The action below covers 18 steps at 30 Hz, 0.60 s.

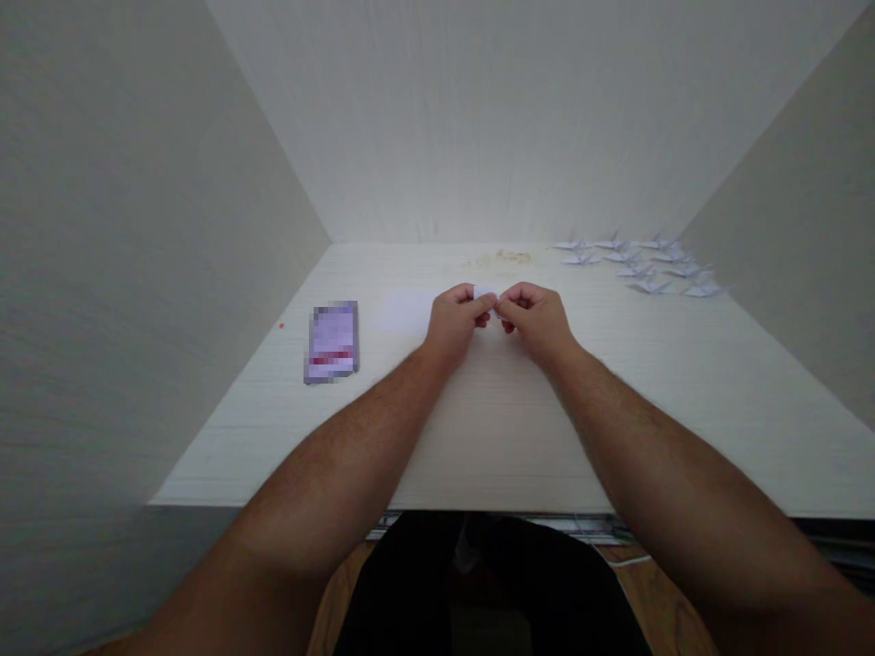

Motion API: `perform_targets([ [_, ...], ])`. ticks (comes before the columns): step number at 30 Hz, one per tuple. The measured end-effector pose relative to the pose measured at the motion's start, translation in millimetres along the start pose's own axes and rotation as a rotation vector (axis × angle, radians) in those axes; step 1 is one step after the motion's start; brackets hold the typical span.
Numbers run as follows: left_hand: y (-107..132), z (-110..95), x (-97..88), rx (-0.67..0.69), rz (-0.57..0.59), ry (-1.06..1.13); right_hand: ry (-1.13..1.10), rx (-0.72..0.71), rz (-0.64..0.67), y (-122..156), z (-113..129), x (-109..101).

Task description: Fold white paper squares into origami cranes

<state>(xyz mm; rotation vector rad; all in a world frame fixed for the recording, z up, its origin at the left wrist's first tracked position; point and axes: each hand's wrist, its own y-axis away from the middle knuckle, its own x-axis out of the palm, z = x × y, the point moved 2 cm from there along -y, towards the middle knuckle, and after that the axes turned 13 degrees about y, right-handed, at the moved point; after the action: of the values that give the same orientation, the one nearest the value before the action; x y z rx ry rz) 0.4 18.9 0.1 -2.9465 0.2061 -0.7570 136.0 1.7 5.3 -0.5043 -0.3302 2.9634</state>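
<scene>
A small white paper (484, 292) is held above the tabletop (499, 437) between two bare hands, pinched by the closed fingers of the left hand (453, 319) and at its right edge by those of the right hand (540, 321). More of the piece is covered by the left hand, to which it lies nearer; its long axis is too hidden to be told. A pale sheet (406, 311) is seen just left of the left hand, while folded paper birds (703, 291) are grouped at far right.
</scene>
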Motion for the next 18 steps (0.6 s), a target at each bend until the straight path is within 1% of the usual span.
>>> perform_targets([
  [5,0.1,0.3,0.3,-0.016,-0.02,0.057,-0.051,0.006,0.002,-1.8,-2.4,0.3],
  [10,-2.1,1.2,-1.2,-0.039,-0.037,0.091,-0.138,0.029,0.04,-4.7,-5.9,1.1],
  [13,-2.0,0.4,-1.2,-0.024,-0.045,0.072,-0.153,0.039,0.041,-4.7,-8.0,1.1],
  [18,0.0,-0.6,-0.2,0.007,-0.057,-0.008,-0.092,0.031,0.025,-2.6,-8.7,0.5],
])
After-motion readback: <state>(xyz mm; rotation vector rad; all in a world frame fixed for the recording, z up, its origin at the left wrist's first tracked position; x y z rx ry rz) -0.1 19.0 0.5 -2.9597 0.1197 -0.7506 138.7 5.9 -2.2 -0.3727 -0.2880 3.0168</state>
